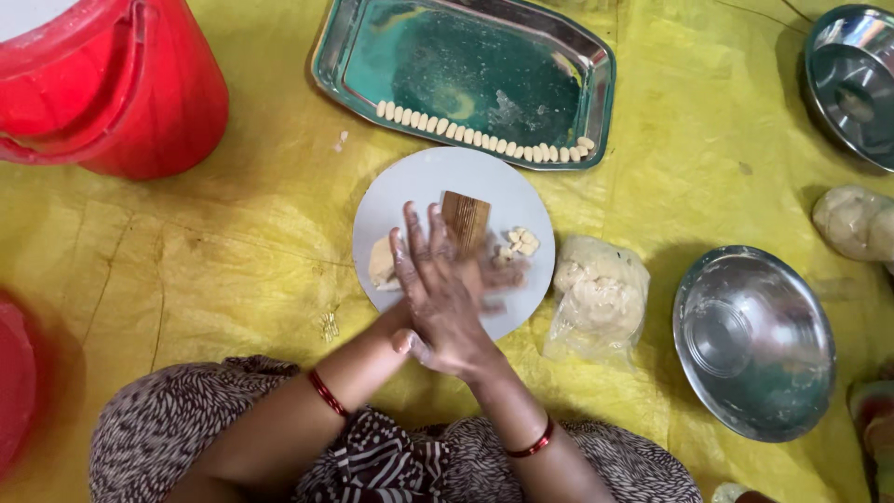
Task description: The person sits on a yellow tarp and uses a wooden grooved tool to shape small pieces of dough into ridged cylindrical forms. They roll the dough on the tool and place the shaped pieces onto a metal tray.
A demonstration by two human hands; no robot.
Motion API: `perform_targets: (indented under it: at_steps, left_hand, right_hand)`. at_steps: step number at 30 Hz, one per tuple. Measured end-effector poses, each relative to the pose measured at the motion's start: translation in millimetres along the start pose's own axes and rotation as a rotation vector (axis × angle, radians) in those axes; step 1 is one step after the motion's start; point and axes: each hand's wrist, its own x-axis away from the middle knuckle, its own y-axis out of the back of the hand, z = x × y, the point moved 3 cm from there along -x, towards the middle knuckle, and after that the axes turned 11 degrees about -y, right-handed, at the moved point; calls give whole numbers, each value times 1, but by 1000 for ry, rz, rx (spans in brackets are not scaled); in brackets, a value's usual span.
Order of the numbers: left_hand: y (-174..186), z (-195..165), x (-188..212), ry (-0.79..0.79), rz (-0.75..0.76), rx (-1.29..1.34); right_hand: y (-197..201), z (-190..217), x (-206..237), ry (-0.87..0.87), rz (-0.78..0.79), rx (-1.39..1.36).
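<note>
A crinkled yellow sheet (pixel 233 261) is covering the floor and carrying everything. A red bucket (pixel 112 84) is standing at its upper left. A rectangular steel tray (pixel 596 102) is lying at the top, a round grey plate (pixel 419 182) just below it. A bag of dough (pixel 601 298) is resting beside the plate, with a steel bowl (pixel 754 340) sitting further right.

Both hands are pressed palm to palm over a round grey plate (pixel 438 177); the right hand (pixel 438 298) is laid over the blurred left hand (pixel 498 278). A ridged wooden board (pixel 466 219) is seen just beyond the fingertips (pixel 412 224). Cut dough bits (pixel 521 242) are beside them. Shaped pieces (pixel 484 140) are lined on a steel tray (pixel 354 56) further out.
</note>
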Motion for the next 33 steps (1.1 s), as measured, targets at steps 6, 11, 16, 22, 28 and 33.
perform_targets:
  at_steps: [6, 11, 16, 22, 28, 33]
  left_hand:
    - [10, 30, 44, 492, -763, 786]
    - [-3, 34, 42, 215, -248, 483]
    - [32, 42, 64, 588, -812, 659]
    - [25, 45, 77, 662, -954, 713]
    - [33, 33, 58, 699, -917, 275]
    - [37, 31, 32, 723, -981, 640]
  right_hand:
    - [2, -19, -2, -37, -138, 36]
    - [-9, -11, 7, 19, -136, -30]
    - [-15, -11, 9, -32, -10, -327]
    - [-2, -2, 6, -6, -13, -364]
    - [5, -10, 2, -3, 35, -922]
    - [35, -64, -8, -194, 3, -1414]
